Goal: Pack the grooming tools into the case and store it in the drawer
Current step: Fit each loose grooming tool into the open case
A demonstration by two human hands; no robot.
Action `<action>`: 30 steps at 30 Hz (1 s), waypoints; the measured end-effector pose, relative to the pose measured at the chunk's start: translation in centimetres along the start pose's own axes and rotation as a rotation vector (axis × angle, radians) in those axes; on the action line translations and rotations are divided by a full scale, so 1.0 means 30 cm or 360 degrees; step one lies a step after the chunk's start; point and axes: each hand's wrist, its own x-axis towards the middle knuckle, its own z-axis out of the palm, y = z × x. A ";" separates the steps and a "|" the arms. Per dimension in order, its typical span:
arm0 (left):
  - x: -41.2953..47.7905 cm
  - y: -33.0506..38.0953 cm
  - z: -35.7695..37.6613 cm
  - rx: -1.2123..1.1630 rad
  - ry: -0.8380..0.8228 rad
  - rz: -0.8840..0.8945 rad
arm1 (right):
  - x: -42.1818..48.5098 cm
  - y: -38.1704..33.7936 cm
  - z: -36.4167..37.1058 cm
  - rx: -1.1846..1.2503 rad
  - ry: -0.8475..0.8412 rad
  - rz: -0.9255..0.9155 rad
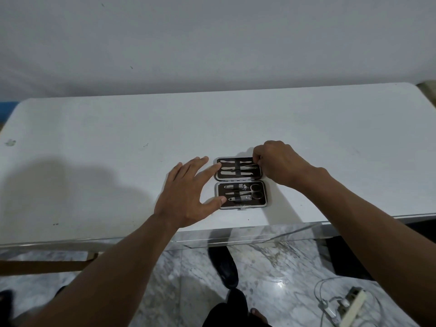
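A small grooming case (241,183) lies open flat on the white table (94,161), dark lining up, silver rim around both halves. The near half holds scissors (253,194), nail clippers and slim metal tools under elastic straps. The far half holds several flat metal tools (232,173). My left hand (186,194) rests spread at the case's left edge, index finger on the far half and thumb on the near half. My right hand (276,164) is at the far half's right end, fingertips pinched around the tip of a thin tool; what it grips is partly hidden.
A wall stands just behind the table. Below the near table edge (236,234) lies a marble floor with a black shoe (224,265). A power strip with cables (349,305) lies on the floor at lower right.
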 end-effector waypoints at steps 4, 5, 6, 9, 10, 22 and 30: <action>0.000 0.002 0.000 -0.0007 0.0008 0.0001 | -0.009 0.007 -0.010 -0.0007 -0.0005 -0.0030; 0.000 0.002 0.001 -0.0009 0.0015 0.0002 | -0.009 0.008 -0.013 -0.0005 -0.0006 -0.0029; 0.001 0.002 0.002 -0.0008 0.0022 0.0005 | -0.009 0.010 -0.015 -0.0003 -0.0006 -0.0026; 0.001 0.000 0.007 0.0012 0.0032 0.0010 | -0.004 0.013 -0.007 -0.0006 0.0008 -0.0024; 0.001 0.000 0.008 0.0013 0.0032 0.0009 | -0.002 0.013 -0.001 -0.0012 0.0013 -0.0029; 0.003 -0.002 0.007 0.0016 0.0016 0.0007 | 0.021 -0.005 0.025 -0.0063 0.0027 -0.0128; -0.001 -0.002 0.005 0.0004 0.0013 -0.0004 | 0.036 -0.028 0.042 -0.0066 0.0005 -0.0191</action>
